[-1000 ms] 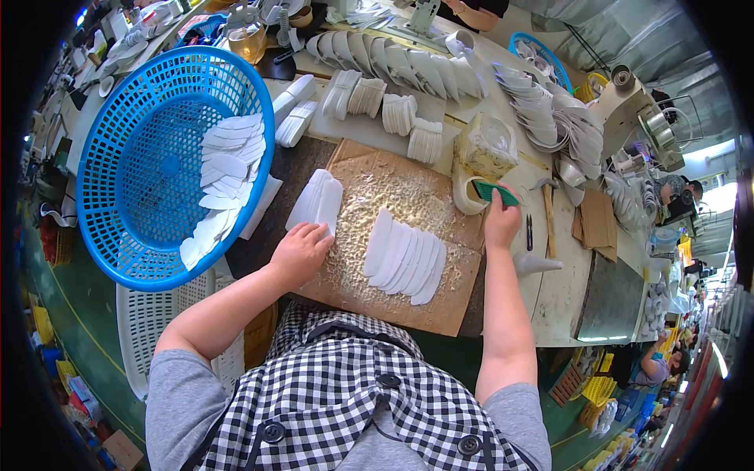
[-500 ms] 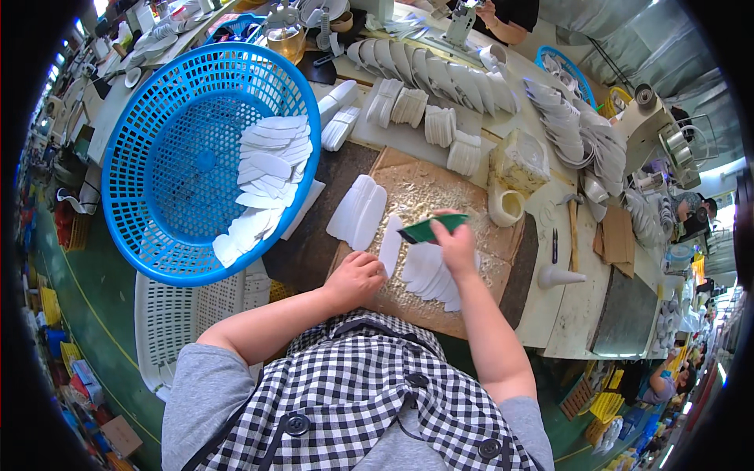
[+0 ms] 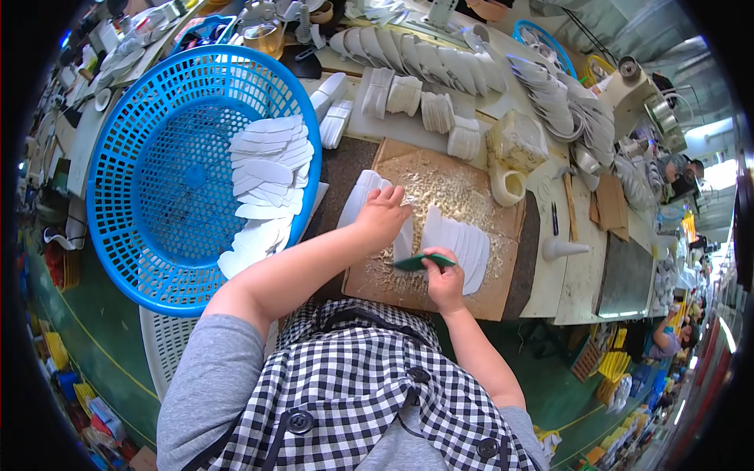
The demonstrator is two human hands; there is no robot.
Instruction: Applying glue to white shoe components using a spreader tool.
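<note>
Scraper (image 3: 416, 263), green, is pinched in my right hand (image 3: 446, 287) near frame centre; my left hand (image 3: 383, 215), grip unclear, meets a white strip (image 3: 404, 241), which could skid if held lightly.

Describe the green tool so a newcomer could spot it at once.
Beyond the checked apron lies a brown, crusted cardboard sheet. Over its near half, the right hand holds the flat green tool, at the near end of a white strip. Its green colour sets it apart from the white pieces beside it.
</note>
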